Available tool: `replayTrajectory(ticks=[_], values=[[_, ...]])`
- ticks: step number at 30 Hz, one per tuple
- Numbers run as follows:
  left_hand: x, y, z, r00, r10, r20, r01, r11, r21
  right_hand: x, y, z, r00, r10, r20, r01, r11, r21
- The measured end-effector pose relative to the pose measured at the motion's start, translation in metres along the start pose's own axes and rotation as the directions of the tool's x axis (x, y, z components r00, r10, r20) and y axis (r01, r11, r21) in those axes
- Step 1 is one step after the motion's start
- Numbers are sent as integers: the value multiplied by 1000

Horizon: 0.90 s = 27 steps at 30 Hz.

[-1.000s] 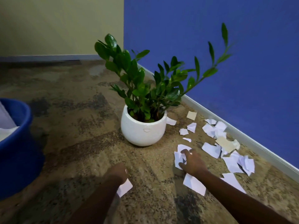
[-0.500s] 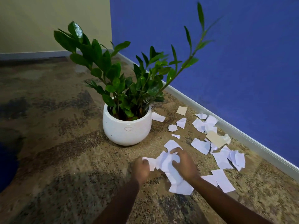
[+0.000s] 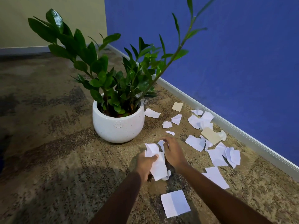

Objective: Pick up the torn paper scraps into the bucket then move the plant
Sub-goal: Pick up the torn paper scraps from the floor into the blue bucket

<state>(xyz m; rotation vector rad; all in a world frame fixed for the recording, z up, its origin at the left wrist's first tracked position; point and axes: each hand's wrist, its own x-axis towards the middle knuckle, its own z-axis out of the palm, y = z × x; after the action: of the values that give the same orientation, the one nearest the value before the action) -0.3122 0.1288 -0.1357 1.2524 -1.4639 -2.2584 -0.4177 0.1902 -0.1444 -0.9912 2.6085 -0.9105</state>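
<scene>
A green leafy plant (image 3: 113, 75) stands in a round white pot (image 3: 119, 125) on the carpet. In front of the pot my left hand (image 3: 145, 164) grips a bunch of white paper scraps (image 3: 157, 164). My right hand (image 3: 174, 152) is right beside it, fingers pinching a small white scrap (image 3: 161, 143) at the top of the bunch. Several torn white and tan scraps (image 3: 215, 139) lie scattered on the floor to the right, toward the wall. One square white scrap (image 3: 175, 203) lies near me between my forearms. The bucket is out of view.
A blue wall with a pale baseboard (image 3: 242, 133) runs along the right, meeting a beige wall (image 3: 48, 16) at the far corner. Mottled brown carpet (image 3: 48, 143) stretches away to the left of the pot.
The view has swung right, so the blue bucket has left the frame. My hands have come together and gathered scraps from the floor into a bunch in my left hand.
</scene>
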Motion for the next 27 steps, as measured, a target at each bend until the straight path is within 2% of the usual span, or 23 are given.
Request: replayTrajectory(ticks=[3, 6, 8, 10, 12, 15, 21, 24, 27], values=[[8, 1, -8, 987, 76, -139, -50, 982, 184, 18, 13, -3, 989, 112, 94, -88, 970, -228], [13, -2, -15, 973, 87, -214, -38, 974, 225, 25, 15, -4, 946, 204, 252, -126, 947, -295], [15, -5, -19, 972, 81, -221, -29, 973, 230, 22, 13, 1, 922, 199, 331, -65, 925, -375], [16, -6, -21, 975, 74, -212, -22, 971, 237, 14, 10, 6, 923, 168, 347, 1, 899, -438], [15, -6, -22, 978, 66, -198, -14, 967, 253, 3, 8, 7, 941, 117, 316, 32, 903, -428], [10, -4, -21, 981, 75, -178, -22, 960, 279, -15, 12, 3, 949, 52, 311, 48, 951, -306], [1, -3, -19, 989, 71, -130, -23, 942, 334, -51, 25, -17, 977, 121, 176, -121, 993, -10], [-3, -4, -19, 993, 47, -105, -8, 939, 344, -64, 34, -23, 984, 150, 95, -150, 989, -10], [-8, -5, -19, 995, 28, -92, 7, 932, 362, -79, 38, -16, 971, 165, 173, -150, 984, -96]])
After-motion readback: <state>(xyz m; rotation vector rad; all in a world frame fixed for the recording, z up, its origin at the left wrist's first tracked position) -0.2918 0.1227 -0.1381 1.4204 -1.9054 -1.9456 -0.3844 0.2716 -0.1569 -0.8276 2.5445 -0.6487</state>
